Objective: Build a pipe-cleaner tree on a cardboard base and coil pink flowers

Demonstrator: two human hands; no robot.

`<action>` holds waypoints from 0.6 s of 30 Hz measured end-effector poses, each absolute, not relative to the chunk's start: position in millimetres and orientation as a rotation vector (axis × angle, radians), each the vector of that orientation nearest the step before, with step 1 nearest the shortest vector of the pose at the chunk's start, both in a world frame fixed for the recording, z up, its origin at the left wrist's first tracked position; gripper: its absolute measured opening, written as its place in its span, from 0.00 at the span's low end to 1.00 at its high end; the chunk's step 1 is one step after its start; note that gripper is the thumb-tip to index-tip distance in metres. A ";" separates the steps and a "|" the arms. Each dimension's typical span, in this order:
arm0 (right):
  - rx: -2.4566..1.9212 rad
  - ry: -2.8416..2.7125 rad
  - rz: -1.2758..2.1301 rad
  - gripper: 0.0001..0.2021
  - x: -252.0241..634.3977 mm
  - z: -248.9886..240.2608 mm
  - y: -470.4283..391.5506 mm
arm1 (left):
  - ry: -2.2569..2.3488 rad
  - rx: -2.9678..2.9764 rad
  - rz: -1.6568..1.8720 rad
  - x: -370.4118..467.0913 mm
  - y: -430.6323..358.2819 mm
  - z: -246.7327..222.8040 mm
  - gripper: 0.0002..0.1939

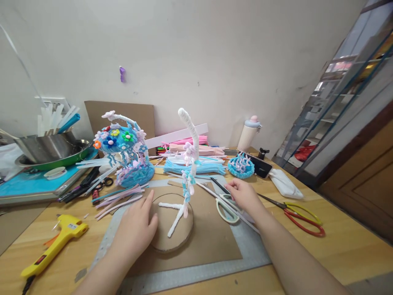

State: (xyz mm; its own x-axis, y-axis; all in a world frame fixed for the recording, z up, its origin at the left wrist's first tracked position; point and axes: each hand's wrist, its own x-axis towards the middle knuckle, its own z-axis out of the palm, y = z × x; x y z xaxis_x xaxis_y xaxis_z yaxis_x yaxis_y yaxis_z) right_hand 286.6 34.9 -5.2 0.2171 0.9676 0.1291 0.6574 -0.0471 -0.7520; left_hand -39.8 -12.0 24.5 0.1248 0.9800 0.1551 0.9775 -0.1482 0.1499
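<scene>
My left hand (136,227) lies palm down, fingers spread, at the left edge of a round cardboard disc (166,229). On the disc stands a white fuzzy stem (192,135), made of pipe cleaner, with a curved top, two legs lying flat and pink and blue flowers (188,153) along it. My right hand (244,196) is closed in a pinch, right of the stem. Near its fingertips are a slim black item (218,185) and white-handled scissors (226,215). Whatever the pinch holds is hidden.
A finished-looking blue flowered piece (135,174) stands behind my left hand. Pipe cleaner bundles (193,167) lie at the back. A yellow glue gun (58,241) is at left; red-and-yellow-handled scissors (302,217) are at right. A small blue basket (241,167) stands beside a phone (258,164).
</scene>
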 end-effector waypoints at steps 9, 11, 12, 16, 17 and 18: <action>-1.601 -1.440 0.854 0.22 268.2 -13.2 29.2 | 1.798 2.206 0.576 -42.9 -37.2 41.9 0.24; -1.566 -1.401 0.885 0.21 266.8 -14.4 29.9 | 1.895 2.189 0.550 -63.7 -38.6 42.8 0.24; -1.549 -1.384 0.893 0.19 266.1 -15.1 30.5 | 1.968 2.174 0.542 -79.3 -38.5 41.3 0.25; -1.483 -1.359 0.903 0.11 264.4 -20.0 34.3 | 2.250 2.029 0.366 -162.2 -39.4 24.6 0.32; -1.465 -1.362 0.906 0.09 264.5 -21.6 35.3 | 2.368 1.971 0.348 -182.4 -41.2 19.6 0.32; -1.449 -1.365 0.909 0.08 264.7 -23.0 36.2 | 2.466 1.924 0.367 -199.8 -43.7 15.2 0.32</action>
State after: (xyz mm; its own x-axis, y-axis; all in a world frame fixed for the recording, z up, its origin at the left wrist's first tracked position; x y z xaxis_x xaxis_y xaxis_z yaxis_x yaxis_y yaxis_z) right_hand 264.7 36.2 -23.0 0.1130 0.9908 0.0742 0.3136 0.0353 -0.9489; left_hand -199.8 -43.7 15.2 -0.2532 0.9560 0.1483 0.9578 0.2261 0.1776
